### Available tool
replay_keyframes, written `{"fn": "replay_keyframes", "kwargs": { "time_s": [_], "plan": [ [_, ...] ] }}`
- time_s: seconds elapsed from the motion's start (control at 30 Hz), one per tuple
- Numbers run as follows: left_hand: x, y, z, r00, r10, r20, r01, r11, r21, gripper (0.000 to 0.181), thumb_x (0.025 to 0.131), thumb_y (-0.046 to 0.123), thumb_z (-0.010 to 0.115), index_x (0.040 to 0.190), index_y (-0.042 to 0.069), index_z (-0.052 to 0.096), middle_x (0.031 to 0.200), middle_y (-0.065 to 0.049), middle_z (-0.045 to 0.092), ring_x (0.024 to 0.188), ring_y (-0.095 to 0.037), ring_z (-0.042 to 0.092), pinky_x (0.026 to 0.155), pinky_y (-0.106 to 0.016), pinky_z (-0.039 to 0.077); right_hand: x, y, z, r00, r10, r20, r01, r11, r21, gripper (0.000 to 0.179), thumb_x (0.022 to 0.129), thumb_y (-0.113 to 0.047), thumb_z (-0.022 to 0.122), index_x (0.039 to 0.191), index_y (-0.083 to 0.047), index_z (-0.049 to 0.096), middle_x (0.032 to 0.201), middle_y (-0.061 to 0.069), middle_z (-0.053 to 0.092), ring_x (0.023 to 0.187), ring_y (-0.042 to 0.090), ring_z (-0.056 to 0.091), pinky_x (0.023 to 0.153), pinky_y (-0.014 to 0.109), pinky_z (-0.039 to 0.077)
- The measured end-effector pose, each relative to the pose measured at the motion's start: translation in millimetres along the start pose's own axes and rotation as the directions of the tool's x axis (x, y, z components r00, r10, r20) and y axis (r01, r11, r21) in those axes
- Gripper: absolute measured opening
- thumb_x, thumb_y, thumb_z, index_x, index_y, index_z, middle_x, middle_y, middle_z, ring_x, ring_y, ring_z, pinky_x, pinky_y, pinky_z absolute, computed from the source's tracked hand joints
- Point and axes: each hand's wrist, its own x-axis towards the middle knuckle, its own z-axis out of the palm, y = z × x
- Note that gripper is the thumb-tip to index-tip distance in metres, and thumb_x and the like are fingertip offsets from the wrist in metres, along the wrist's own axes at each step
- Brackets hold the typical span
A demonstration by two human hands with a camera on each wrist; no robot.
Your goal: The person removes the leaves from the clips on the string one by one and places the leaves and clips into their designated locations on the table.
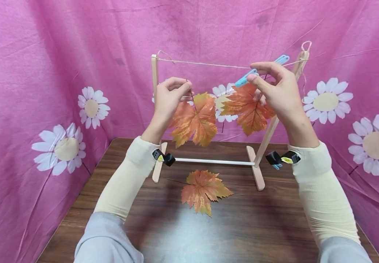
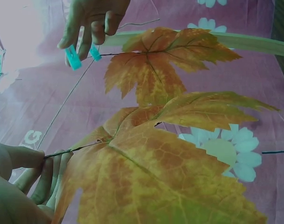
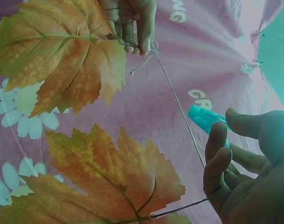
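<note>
My left hand (image 1: 171, 93) pinches the thin stem of an orange-yellow maple leaf (image 1: 196, 122), which hangs below the fingers, under the string (image 1: 206, 64). In my right hand (image 1: 279, 82), a light blue clothespin (image 3: 205, 119) is held between thumb and fingers, close to the string. A second orange leaf (image 1: 253, 111) hangs below and behind the right hand. Another blue clothespin (image 1: 282, 59) shows at the string beyond that hand; whether it grips this leaf's stem is hidden. A third maple leaf (image 1: 204, 191) lies flat on the table.
The string spans two wooden posts (image 1: 154, 71) of a stand with a white lower bar (image 1: 214, 161) and wooden feet (image 1: 256, 170). A bit of blue (image 1: 277, 166) shows on the dark wooden table (image 1: 242, 226) below the right wrist. Behind hangs a pink daisy-patterned cloth (image 1: 209, 29).
</note>
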Motion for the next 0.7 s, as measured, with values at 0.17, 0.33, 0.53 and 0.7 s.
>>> {"fn": "replay_keyframes", "kwargs": {
  "time_s": [0.17, 0.33, 0.53, 0.7],
  "plan": [
    [-1.5, -0.5, -3.8, 1.0, -0.001, -0.009, 0.0, 1.0, -0.027, 0.003, 0.097, -0.002, 0.072, 0.096, -0.004, 0.073, 0.082, -0.009, 0.074, 0.069, -0.015, 0.073, 0.072, -0.03, 0.067, -5.8, 1.4, -5.1, 1.0, -0.011, -0.002, 0.011, 1.0, 0.011, 0.032, 0.095, -0.012, 0.081, 0.127, -0.008, 0.075, 0.107, 0.004, 0.066, 0.049, 0.012, 0.061, 0.041, 0.018, 0.042],
    [-4.1, -0.1, -7.0, 1.0, 0.0, -0.01, -0.001, 0.998, -0.059, 0.008, 0.097, -0.004, 0.071, 0.091, 0.002, 0.072, 0.079, -0.007, 0.074, 0.065, -0.014, 0.073, 0.069, -0.028, 0.067, -11.7, 4.9, -10.6, 1.0, -0.01, -0.002, 0.01, 0.999, 0.033, 0.028, 0.096, -0.01, 0.08, 0.124, -0.008, 0.076, 0.106, 0.004, 0.067, 0.048, 0.012, 0.061, 0.041, 0.018, 0.043],
    [-4.3, -2.6, -11.3, 1.0, -0.006, -0.007, 0.006, 0.997, -0.075, 0.007, 0.097, -0.005, 0.071, 0.091, -0.001, 0.07, 0.077, -0.002, 0.075, 0.065, -0.013, 0.074, 0.069, -0.028, 0.067, -18.0, 10.1, -16.2, 0.999, 0.04, -0.01, -0.039, 0.997, 0.074, 0.03, 0.095, -0.011, 0.081, 0.124, -0.007, 0.074, 0.101, 0.003, 0.072, 0.049, 0.012, 0.062, 0.04, 0.019, 0.044],
    [-4.4, -3.5, -13.7, 1.0, -0.018, -0.017, 0.017, 0.996, -0.088, 0.005, 0.097, -0.006, 0.071, 0.093, -0.003, 0.071, 0.076, -0.001, 0.076, 0.064, -0.014, 0.074, 0.067, -0.029, 0.067, -20.2, 15.1, -21.3, 0.999, 0.052, -0.014, -0.051, 0.995, 0.081, 0.03, 0.095, -0.011, 0.081, 0.124, -0.007, 0.074, 0.091, 0.004, 0.076, 0.049, 0.012, 0.063, 0.041, 0.019, 0.046]
  ]
}}
